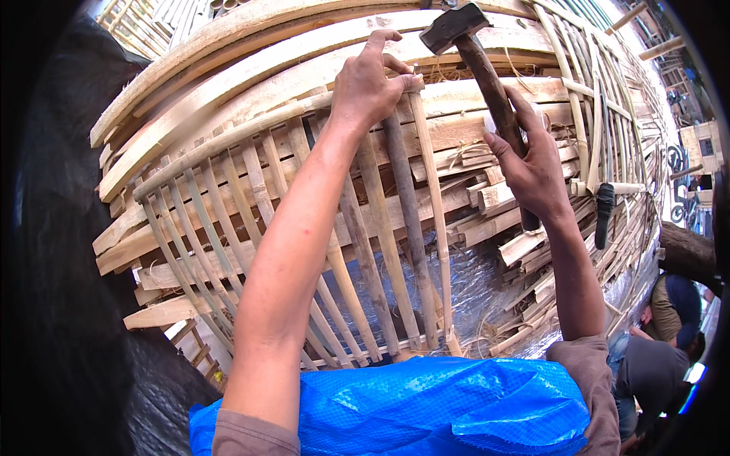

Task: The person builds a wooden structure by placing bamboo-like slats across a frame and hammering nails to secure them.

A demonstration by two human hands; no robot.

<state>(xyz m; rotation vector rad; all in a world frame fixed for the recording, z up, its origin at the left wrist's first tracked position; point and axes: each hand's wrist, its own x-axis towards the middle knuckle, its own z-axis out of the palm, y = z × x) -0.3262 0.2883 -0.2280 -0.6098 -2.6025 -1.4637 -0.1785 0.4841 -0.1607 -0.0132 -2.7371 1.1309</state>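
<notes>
In my right hand (534, 171) is a hammer (490, 87) with a dark wooden handle, its metal head raised up and to the left. My left hand (363, 90) is at the far right end of a bamboo rail (228, 139), index finger stretched out. Its thumb and another finger pinch what looks like a small nail (415, 70) at the rail's end; it is too small to be sure. From this rail, several bamboo slats (376, 228) run down toward me, forming a slatted frame. My left forearm hides part of it.
Long split planks (266, 99) are stacked behind the frame. Loose bamboo strips (547, 281) lie at the right, near a dark-handled tool (604, 213) and another slatted panel (597, 91). Blue sheeting (426, 403) covers my front. Black sheeting (68, 228) hangs left. Another person (654, 372) bends at lower right.
</notes>
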